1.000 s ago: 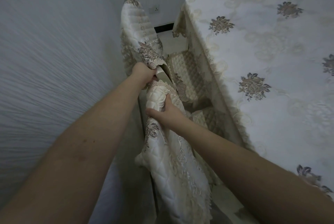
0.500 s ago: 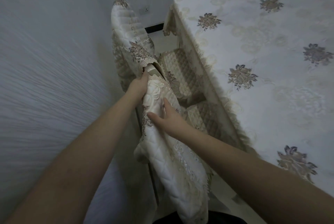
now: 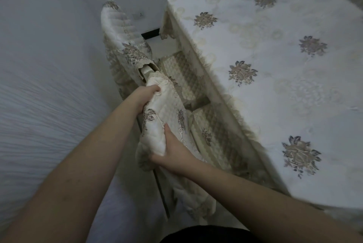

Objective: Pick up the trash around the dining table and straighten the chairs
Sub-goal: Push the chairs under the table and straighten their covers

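Two chairs stand side by side between the wall and the dining table [image 3: 275, 50]. The near chair's back [image 3: 163, 113] wears a cream quilted cover with embroidered flowers. My left hand [image 3: 146, 95] grips the top of that back. My right hand [image 3: 172, 156] grips it lower down, thumb across the quilted cover. The far chair's back [image 3: 119, 32] has the same cover, and its bare cream frame [image 3: 146, 71] shows just above my left hand. Both quilted seats [image 3: 214, 130] are partly tucked under the table's edge.
A pale textured wall [image 3: 43, 85] runs close along the left. The table's cream floral cloth hangs a fringed edge [image 3: 222, 93] over the seats. A dark skirting strip [image 3: 150, 33] shows at the far wall. Floor between wall and chairs is narrow.
My left hand has slid from the gap between the two chair backs onto the near chair's top. My right hand has moved lower on that back. The view has shifted.
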Motion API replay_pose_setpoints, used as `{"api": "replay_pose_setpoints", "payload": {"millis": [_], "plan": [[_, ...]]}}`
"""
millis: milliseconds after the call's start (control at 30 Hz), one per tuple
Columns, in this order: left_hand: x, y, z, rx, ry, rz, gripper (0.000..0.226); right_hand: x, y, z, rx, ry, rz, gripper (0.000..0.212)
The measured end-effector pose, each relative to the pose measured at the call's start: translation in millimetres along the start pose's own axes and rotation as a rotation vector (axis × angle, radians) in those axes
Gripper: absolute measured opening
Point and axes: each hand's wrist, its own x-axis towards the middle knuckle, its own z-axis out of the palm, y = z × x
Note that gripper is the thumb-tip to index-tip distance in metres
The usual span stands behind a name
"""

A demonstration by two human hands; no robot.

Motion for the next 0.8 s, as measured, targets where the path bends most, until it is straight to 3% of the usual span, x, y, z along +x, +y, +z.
{"api": "replay_pose_setpoints", "payload": {"millis": [200,300,433,533,800], "plan": [[-5.2,0.4,1.4,0.004,0.018,0.003,0.043,-1.6,1.6,-2.9,-0.021,-0.009,0.006,0.116],[-8.8,2.2,0.1,0.182,0.147,0.060,0.061,-17.9,1.4,-14.6,-0.046,-0.044,-0.009,0.112],[-31.4,0.2,11.1,0.409,0.244,0.135,0.061,-52.5,13.1,-40.4,-0.105,-0.133,0.000,0.084],[-60.2,-18.0,16.2,0.496,0.271,0.191,0.071,-74.0,37.1,-52.7,-0.147,-0.199,0.039,0.085],[-149.5,-97.9,60.0,0.232,0.483,0.226,0.081,-136.8,75.7,-46.9,-0.269,-0.319,-0.034,0.101]]}}
